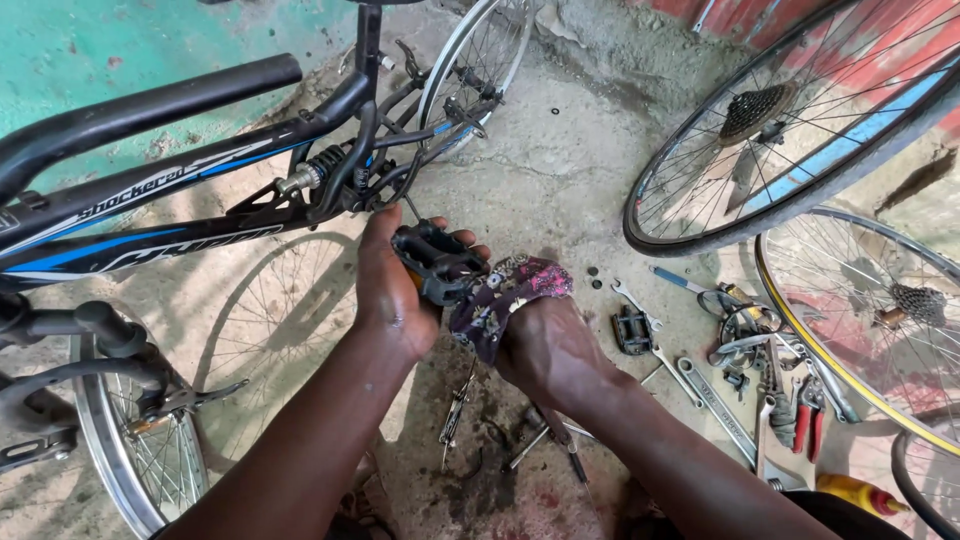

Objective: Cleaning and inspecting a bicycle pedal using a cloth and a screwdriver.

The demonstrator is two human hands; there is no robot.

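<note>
Lying across the upper left of the frame is a black and blue bicycle frame (150, 210), with a spoked wheel (130, 450) at the lower left. Near centre, the left hand (390, 290) is closing its fingers around a black pedal (432, 262), gripping it firmly. Just right of it, the right hand (545, 350) is clutching a patterned rag (505, 295), which is touching the pedal. Wrenches (690, 370) and red-handled pliers (808, 420) are lying at the lower right, below two more wheels (800, 120).
</note>
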